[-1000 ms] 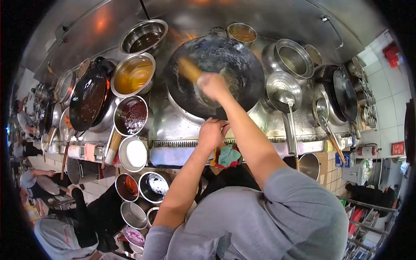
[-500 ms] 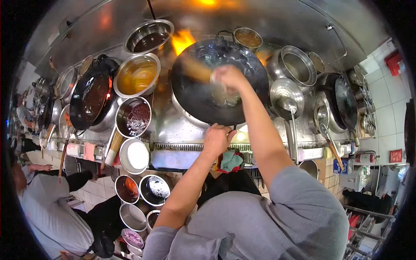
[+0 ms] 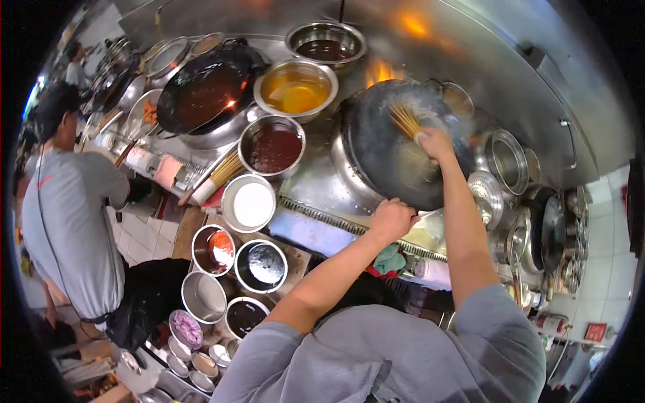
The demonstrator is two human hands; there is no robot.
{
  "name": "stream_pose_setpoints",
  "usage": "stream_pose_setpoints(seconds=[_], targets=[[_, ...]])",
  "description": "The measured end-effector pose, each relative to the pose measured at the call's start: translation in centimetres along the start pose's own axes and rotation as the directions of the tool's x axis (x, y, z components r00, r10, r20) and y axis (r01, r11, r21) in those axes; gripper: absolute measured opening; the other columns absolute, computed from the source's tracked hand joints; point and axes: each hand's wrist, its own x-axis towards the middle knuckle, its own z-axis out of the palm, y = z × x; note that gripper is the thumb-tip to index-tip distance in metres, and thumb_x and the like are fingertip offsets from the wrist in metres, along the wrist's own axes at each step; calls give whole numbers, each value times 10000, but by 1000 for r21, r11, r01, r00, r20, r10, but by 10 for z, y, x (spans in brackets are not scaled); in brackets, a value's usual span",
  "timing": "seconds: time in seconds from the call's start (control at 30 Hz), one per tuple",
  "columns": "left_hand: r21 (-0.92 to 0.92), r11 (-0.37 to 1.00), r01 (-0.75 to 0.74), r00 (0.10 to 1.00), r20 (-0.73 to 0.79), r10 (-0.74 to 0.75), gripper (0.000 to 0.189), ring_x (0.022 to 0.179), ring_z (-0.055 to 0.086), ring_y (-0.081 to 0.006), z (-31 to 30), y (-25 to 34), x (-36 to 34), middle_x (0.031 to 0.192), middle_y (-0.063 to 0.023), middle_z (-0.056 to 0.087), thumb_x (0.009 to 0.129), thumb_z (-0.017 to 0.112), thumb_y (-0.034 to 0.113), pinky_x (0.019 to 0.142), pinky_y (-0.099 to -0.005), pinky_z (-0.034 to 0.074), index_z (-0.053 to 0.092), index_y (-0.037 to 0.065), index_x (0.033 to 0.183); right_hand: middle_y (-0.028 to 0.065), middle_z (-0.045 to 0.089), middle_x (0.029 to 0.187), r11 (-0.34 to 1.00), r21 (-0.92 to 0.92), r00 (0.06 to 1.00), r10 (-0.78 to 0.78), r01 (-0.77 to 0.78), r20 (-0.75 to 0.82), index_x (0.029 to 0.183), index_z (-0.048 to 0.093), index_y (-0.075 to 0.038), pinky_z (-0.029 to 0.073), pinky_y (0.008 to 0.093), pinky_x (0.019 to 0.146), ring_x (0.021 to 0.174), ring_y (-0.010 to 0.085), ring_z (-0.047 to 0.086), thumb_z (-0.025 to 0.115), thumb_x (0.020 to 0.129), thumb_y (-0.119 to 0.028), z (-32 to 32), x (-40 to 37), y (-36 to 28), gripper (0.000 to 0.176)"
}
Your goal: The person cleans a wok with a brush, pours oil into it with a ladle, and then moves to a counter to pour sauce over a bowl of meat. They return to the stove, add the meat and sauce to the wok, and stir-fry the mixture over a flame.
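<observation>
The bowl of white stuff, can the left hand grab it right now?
Probably not straight away: the left hand holds the near edge of the wok and would need to let go first. The way across to the bowl looks free.

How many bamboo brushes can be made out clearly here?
2. One brush is in the right hand, over the wok; a second brush lies beside the red sauce pot. More may be hidden among the crowded pans, far left.

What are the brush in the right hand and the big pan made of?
Brush: probably split bamboo, dry and unvarnished, judging by its stiff tan strands. Big pan: likely iron or carbon steel, its dark, smoky-grey surface looking seasoned rather than polished.
</observation>
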Motion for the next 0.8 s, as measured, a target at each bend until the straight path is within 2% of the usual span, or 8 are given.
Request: stream_pose_setpoints(seconds=[0.07,0.2,0.23,0.33,0.4,0.57,0.67,0.8], targets=[[-32,999,4,1000,25,-4,279,829,607,-253,-4,-1,1,751,-76,652,801,619,357,745,-393,464,700,94,758,207,653,949,920,-237,936,-340,312,-89,1031,674,-94,480,422,831,909,352,633,560,780,-322,20,-28,48,357],[-62,998,9,1000,-9,-10,261,818,607,-257,0,-5,-3,749,-70,652,798,620,344,730,-396,465,696,102,735,205,638,1023,818,-521,960,-129,244,247,1016,682,-93,483,408,847,970,346,613,556,786,-300,-51,-44,41,334],[-68,998,6,1000,-24,-7,255,816,608,-257,1,-6,-3,745,-70,653,800,618,338,728,-400,465,697,105,730,207,652,960,774,-585,970,-214,241,117,983,690,-91,493,418,807,920,355,627,551,785,-316,-47,-20,45,331],[-68,997,-32,999,-30,30,246,794,610,-257,9,-9,2,722,-74,652,797,619,323,721,-402,466,701,107,714,210,651,885,917,-398,997,-50,23,-58,954,675,-65,483,449,747,836,369,633,567,762,-332,-13,28,43,346],[-81,996,-26,999,-22,24,262,740,612,-279,10,-8,4,717,-93,654,786,630,338,717,-400,472,701,94,722,197,652,953,925,-325,951,-262,199,-165,1019,675,-126,494,423,787,886,358,631,566,768,-350,10,-13,57,354],[-103,993,-55,998,-47,50,293,779,608,-297,6,-3,6,748,-123,655,808,624,334,733,-426,468,694,51,783,180,656,967,742,-652,988,-131,155,86,1039,671,-156,492,428,828,912,347,632,551,784,-368,-40,-30,112,354],[-140,990,-21,999,-36,16,268,800,606,-293,6,-8,3,729,-118,647,801,637,314,740,-425,467,696,53,785,176,657,989,773,-631,997,36,-69,-65,971,674,-84,508,442,805,906,366,637,540,795,-271,-58,5,44,289],[-136,988,-74,997,-19,72,245,768,610,-297,-3,-11,-4,711,-109,643,798,645,305,747,-419,468,702,68,775,175,659,980,867,-497,993,-38,-23,-112,972,675,-93,507,435,814,923,345,637,536,804,-287,-6,-25,43,293]])
